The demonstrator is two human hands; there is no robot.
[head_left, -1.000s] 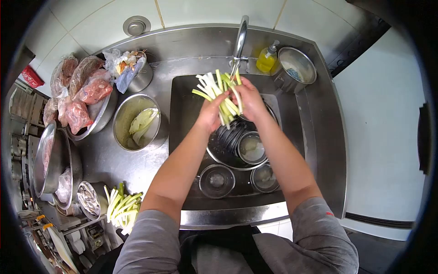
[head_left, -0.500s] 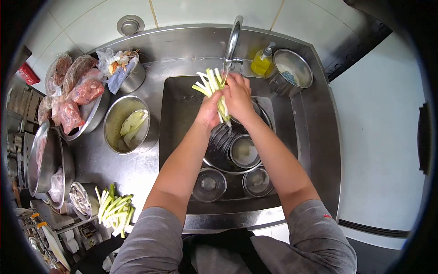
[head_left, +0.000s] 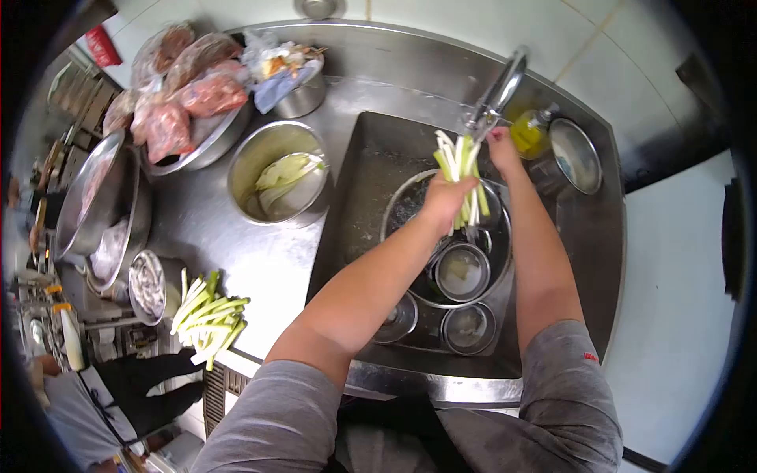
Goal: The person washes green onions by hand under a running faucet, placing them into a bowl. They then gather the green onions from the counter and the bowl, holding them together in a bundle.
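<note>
Counted in view: two hands, one held bunch, one loose pile, three small bowls in the sink.

Left hand (head_left: 448, 202): fingers wrapped tight round one bunch of pale green and white cut stalks (head_left: 461, 164). Bunch held roughly upright over the rectangular steel sink (head_left: 371, 154), just under the spout of the single curved chrome tap (head_left: 499, 91).

Right hand (head_left: 500, 147): raised at the foot of the tap, just right of the bunch. Fingertips masked by stalks and tap; open or closed not determinable.

Inside the sink: one wide round steel basin (head_left: 399, 208) below the bunch. Three small round steel bowls (head_left: 461, 272) nearer, one of them half hidden under the left forearm.

Far right of the sink: one yellow soap bottle (head_left: 530, 132), one steel pot (head_left: 576, 156).

Left of the sink: one steel bowl with pale leaves (head_left: 280, 183). Near left: one loose pile of green cut stalks (head_left: 206, 319).

Far left: steel tray of bagged red meat (head_left: 189, 106); number of bags hard to make out.

Near-left corner: another person (head_left: 79, 410), cut off by the frame edge.
</note>
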